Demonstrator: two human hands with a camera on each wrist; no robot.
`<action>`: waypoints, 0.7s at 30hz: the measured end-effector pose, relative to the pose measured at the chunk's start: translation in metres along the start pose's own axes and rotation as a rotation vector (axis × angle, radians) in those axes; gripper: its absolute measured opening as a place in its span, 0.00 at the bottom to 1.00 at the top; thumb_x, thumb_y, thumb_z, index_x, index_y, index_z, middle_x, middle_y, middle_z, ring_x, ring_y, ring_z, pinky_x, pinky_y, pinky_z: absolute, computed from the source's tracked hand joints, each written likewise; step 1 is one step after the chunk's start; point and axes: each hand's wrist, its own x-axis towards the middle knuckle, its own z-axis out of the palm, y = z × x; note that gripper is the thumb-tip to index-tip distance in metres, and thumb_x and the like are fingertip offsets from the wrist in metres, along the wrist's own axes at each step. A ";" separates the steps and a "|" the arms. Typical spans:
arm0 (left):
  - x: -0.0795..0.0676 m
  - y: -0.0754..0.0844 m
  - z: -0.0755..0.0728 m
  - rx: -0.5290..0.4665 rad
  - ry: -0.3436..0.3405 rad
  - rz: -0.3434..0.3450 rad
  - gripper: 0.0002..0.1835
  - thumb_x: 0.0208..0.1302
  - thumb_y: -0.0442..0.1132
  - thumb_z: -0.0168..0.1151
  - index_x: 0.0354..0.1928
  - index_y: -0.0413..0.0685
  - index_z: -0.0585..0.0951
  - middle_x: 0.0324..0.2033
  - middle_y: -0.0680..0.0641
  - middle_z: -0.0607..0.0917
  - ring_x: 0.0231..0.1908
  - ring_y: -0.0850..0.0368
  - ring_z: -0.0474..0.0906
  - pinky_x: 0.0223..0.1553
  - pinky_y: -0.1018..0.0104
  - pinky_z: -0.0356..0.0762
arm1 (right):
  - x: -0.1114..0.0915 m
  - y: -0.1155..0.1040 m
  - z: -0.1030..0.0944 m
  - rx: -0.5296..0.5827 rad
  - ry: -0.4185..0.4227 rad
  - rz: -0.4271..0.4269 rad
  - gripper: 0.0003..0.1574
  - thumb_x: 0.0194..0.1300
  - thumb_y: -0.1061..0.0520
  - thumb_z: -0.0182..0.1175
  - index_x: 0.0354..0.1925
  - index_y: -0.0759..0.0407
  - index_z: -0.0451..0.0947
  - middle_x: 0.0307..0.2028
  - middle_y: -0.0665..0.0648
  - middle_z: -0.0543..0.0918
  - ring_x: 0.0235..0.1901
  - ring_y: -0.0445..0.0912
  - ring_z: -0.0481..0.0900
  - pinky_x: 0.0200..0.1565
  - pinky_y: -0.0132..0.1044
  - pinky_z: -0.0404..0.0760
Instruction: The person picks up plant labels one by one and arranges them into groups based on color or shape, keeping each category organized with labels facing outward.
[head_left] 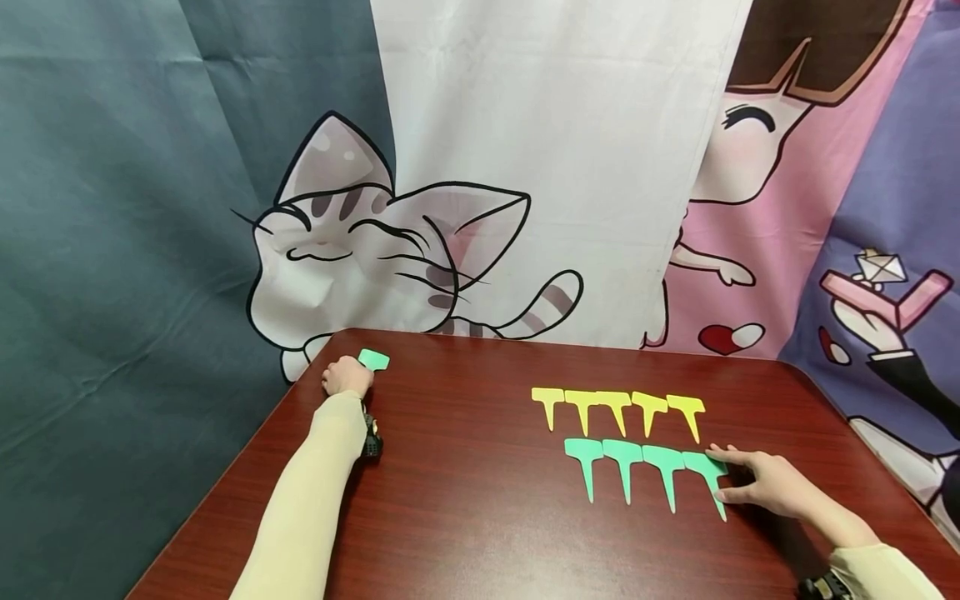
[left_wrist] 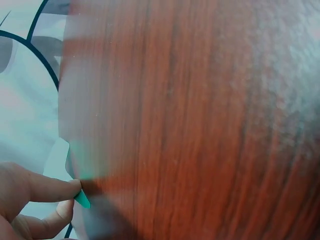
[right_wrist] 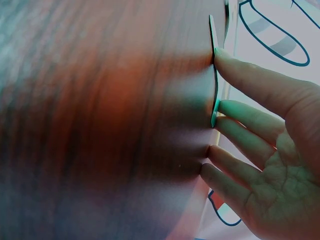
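Note:
At the far left of the table, my left hand (head_left: 348,377) pinches a green T-shaped plant label (head_left: 374,360) between thumb and fingers. In the left wrist view, the thumb and a finger hold this label (left_wrist: 82,198), whose narrow tip sticks out past them. My right hand (head_left: 768,482), fingers extended, touches the rightmost green plant label (head_left: 705,465) of a row lying flat. From the right wrist, the thumb meets one part of that label (right_wrist: 215,85) and fingertips meet its other end. Three more green labels (head_left: 622,454) continue the row leftward, heads nearly edge to edge.
Behind the green row lies a row of several yellow T-shaped plant labels (head_left: 615,400), stems pointing toward me. All rest on a dark red wooden table (head_left: 450,467). A printed cartoon curtain (head_left: 480,108) hangs right behind the table's far edge.

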 end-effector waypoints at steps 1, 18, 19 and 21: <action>0.000 0.000 0.000 -0.001 -0.001 0.002 0.22 0.60 0.36 0.53 0.53 0.26 0.71 0.55 0.23 0.69 0.58 0.26 0.60 0.63 0.36 0.56 | 0.000 0.000 0.000 0.000 0.000 -0.001 0.48 0.43 0.40 0.72 0.59 0.63 0.74 0.54 0.78 0.74 0.54 0.73 0.72 0.45 0.61 0.74; -0.003 0.002 -0.003 0.007 0.031 0.020 0.21 0.57 0.36 0.54 0.50 0.26 0.73 0.53 0.25 0.70 0.57 0.29 0.61 0.64 0.40 0.55 | 0.002 -0.002 -0.002 -0.007 -0.003 -0.003 0.49 0.43 0.39 0.72 0.59 0.64 0.74 0.54 0.78 0.74 0.53 0.73 0.72 0.45 0.61 0.74; -0.003 0.002 -0.002 0.003 0.033 0.020 0.22 0.58 0.35 0.54 0.51 0.27 0.73 0.54 0.26 0.69 0.58 0.29 0.60 0.66 0.40 0.53 | 0.002 -0.002 -0.002 -0.008 -0.002 -0.004 0.49 0.43 0.39 0.72 0.59 0.64 0.74 0.54 0.78 0.74 0.53 0.73 0.72 0.45 0.61 0.74; -0.001 0.000 -0.001 0.001 0.050 0.029 0.22 0.57 0.35 0.54 0.51 0.27 0.73 0.54 0.26 0.69 0.58 0.29 0.59 0.66 0.40 0.52 | 0.002 -0.002 -0.001 -0.010 0.004 -0.008 0.49 0.43 0.40 0.72 0.59 0.64 0.74 0.54 0.78 0.75 0.53 0.73 0.72 0.45 0.61 0.74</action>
